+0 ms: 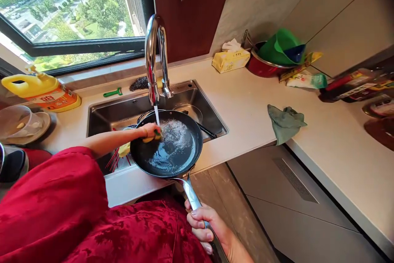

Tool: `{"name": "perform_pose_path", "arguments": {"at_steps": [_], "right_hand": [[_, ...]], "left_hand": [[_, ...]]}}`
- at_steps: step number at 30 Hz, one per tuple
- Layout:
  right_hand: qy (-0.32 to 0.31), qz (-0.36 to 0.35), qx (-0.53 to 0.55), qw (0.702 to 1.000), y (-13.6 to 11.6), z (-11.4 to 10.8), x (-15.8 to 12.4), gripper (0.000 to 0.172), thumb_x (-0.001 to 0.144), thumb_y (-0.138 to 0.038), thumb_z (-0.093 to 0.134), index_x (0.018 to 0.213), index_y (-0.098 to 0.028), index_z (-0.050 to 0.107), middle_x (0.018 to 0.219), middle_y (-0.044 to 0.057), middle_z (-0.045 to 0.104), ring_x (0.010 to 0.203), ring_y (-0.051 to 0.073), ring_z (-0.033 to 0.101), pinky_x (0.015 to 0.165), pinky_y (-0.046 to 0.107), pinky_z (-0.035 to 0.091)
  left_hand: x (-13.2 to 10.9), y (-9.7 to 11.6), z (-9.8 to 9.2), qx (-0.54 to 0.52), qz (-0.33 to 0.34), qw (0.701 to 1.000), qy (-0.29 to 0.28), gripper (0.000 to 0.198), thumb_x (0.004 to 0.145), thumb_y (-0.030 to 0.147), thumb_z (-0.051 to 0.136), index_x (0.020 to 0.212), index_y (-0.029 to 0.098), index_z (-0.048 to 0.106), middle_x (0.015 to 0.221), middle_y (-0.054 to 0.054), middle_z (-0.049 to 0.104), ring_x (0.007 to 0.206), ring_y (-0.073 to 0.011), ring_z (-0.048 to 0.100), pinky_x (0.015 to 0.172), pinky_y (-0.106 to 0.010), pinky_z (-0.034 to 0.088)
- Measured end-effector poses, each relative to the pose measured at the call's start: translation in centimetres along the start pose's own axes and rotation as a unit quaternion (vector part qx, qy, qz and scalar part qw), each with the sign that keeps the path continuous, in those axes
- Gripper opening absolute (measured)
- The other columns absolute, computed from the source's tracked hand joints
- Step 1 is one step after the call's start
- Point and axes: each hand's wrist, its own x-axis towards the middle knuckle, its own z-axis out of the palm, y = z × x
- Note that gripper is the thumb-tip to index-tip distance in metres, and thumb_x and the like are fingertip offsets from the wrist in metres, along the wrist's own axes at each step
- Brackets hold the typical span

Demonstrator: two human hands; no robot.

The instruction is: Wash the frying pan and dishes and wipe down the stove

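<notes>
Black frying pan (172, 160) over steel sink (123, 115), pale stone countertop (246, 111), window (61, 8)

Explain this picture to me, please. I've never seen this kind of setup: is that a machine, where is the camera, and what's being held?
There's no machine here. These are a person's own bare hands, seen from one camera worn on their head and looking down. The left hand presses a yellow sponge against the inside of a black frying pan, which is over a steel kitchen sink. The right hand holds the pan's metal handle. Water runs from the tap into the pan.
</notes>
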Motion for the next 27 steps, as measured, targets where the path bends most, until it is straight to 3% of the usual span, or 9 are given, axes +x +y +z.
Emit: {"name": "perform_pose_path", "arguments": {"at_steps": [4, 8, 12, 15, 17, 19, 21, 24, 27], "right_hand": [[0.014, 0.014, -0.009, 1.0, -0.1, 0.3, 0.2, 0.023, 0.066, -0.021, 0.055, 0.086, -0.021, 0.044, 0.047, -0.013, 0.038, 0.028, 0.0, 0.017, 0.028, 0.011, 0.029], [0.024, 0.009, -0.017, 1.0, -0.3, 0.6, 0.3, 0.023, 0.066, -0.022, 0.055, 0.086, -0.021, 0.043, 0.047, -0.013, 0.038, 0.028, 0.0, 0.017, 0.028, 0.011, 0.028], [0.021, 0.016, -0.016, 1.0, -0.5, 0.3, 0.0, 0.023, 0.066, -0.021, 0.055, 0.085, -0.021, 0.043, 0.047, -0.013, 0.038, 0.027, 0.0, 0.015, 0.027, 0.012, 0.031], [0.017, 0.017, -0.012, 1.0, -0.4, -0.2, -0.2, 0.023, 0.066, -0.02, 0.054, 0.086, -0.02, 0.044, 0.046, -0.013, 0.038, 0.027, 0.001, 0.012, 0.026, 0.013, 0.03], [0.01, 0.013, -0.013, 1.0, -0.3, -0.6, -0.2, 0.022, 0.066, -0.02, 0.053, 0.085, -0.02, 0.044, 0.046, -0.013, 0.038, 0.028, 0.0, 0.012, 0.027, 0.013, 0.03], [0.002, 0.012, -0.018, 1.0, -0.2, -0.9, -0.2, 0.021, 0.066, -0.019, 0.053, 0.085, -0.02, 0.045, 0.046, -0.013, 0.037, 0.027, 0.001, 0.011, 0.027, 0.013, 0.03], [-0.002, 0.013, -0.023, 1.0, -0.2, -1.0, -0.2, 0.021, 0.065, -0.019, 0.052, 0.084, -0.021, 0.045, 0.046, -0.013, 0.037, 0.027, 0.001, 0.011, 0.027, 0.013, 0.029], [0.01, 0.022, -0.021, 0.999, -0.4, -0.8, -0.3, 0.021, 0.065, -0.02, 0.052, 0.085, -0.021, 0.045, 0.047, -0.013, 0.038, 0.028, 0.001, 0.011, 0.026, 0.013, 0.029], [0.027, 0.03, -0.015, 0.999, -0.7, -0.6, -0.4, 0.022, 0.066, -0.02, 0.052, 0.087, -0.021, 0.045, 0.048, -0.012, 0.039, 0.028, 0.001, 0.011, 0.026, 0.013, 0.029]], "left_hand": [[5.6, 5.4, 1.2, -0.009, -0.106, 0.981, 0.159, 0.028, 0.081, 0.026, 0.047, 0.104, 0.018, 0.061, 0.102, -0.011, 0.054, 0.097, -0.026, 0.052, 0.081, -0.034, 0.041], [5.5, 11.6, 4.1, -0.047, -0.007, 0.98, 0.194, 0.038, 0.083, 0.036, 0.047, 0.115, 0.018, 0.055, 0.103, -0.012, 0.05, 0.096, -0.0259, 0.05, 0.085, -0.037, 0.04], [0.4, 12.6, 5.6, -0.038, 0.185, 0.98, 0.066, 0.043, 0.08, 0.035, 0.052, 0.119, 0.018, 0.053, 0.101, -0.011, 0.051, 0.09, -0.0233, 0.051, 0.083, -0.034, 0.042], [-2.9, 8.8, 4.7, -0.037, 0.253, 0.961, -0.104, 0.034, 0.073, 0.022, 0.058, 0.106, 0.024, 0.061, 0.096, -0.005, 0.054, 0.082, -0.0182, 0.054, 0.077, -0.027, 0.043], [-3.6, 5.1, 3.2, -0.023, 0.218, 0.961, -0.17, 0.033, 0.067, 0.012, 0.059, 0.097, 0.024, 0.064, 0.094, -0.003, 0.056, 0.08, -0.0168, 0.055, 0.074, -0.024, 0.043], [-3.0, 2.0, 1.8, -0.001, 0.136, 0.983, -0.127, 0.035, 0.066, 0.007, 0.057, 0.098, 0.021, 0.064, 0.096, -0.005, 0.056, 0.084, -0.0188, 0.055, 0.077, -0.026, 0.042], [-1.4, 1.0, 1.0, 0.014, 0.04, 0.999, -0.024, 0.034, 0.073, 0.011, 0.055, 0.105, 0.02, 0.062, 0.1, -0.007, 0.057, 0.092, -0.0219, 0.054, 0.082, -0.029, 0.041], [1.9, 4.0, 1.7, 0.003, -0.083, 0.991, 0.103, 0.031, 0.085, 0.028, 0.047, 0.113, 0.021, 0.058, 0.105, -0.011, 0.055, 0.099, -0.027, 0.053, 0.085, -0.035, 0.04], [4.5, 9.0, 3.0, -0.083, -0.09, 0.982, 0.146, 0.039, 0.083, 0.032, 0.05, 0.121, 0.022, 0.05, 0.106, -0.012, 0.055, 0.098, -0.0273, 0.054, 0.082, -0.036, 0.041]]}}
